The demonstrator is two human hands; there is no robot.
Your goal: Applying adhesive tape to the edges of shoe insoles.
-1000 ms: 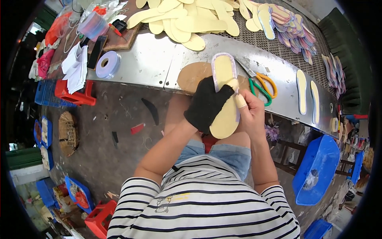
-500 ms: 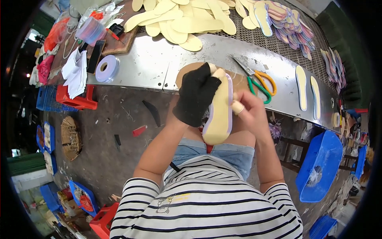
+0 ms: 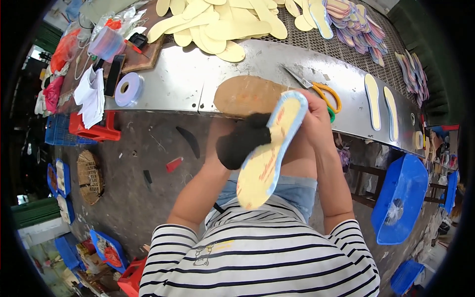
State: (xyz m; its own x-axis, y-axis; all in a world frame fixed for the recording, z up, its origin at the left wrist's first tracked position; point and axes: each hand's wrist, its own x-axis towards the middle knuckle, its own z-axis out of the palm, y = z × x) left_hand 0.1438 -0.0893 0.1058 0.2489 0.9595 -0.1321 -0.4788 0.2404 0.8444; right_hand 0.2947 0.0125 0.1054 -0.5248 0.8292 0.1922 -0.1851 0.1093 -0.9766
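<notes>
Pinching insole (image 3: 260, 173) over lap in fingers of right hand (image 3: 317, 120); unable to make out finger closure of gloved left hand (image 3: 242, 144). Close to scissors (image 3: 313, 85), brown board (image 3: 245, 94) at worktop (image 3: 170, 74) edge. Open leftward to tape roll (image 3: 136, 90).

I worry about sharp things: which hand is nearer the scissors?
Right. The right hand is just below the scissors; the gloved left hand is farther away, toward their lower left.

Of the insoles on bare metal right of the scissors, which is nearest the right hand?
The left insole, closest to the scissors and right hand; the right insole lies beyond it.
</notes>
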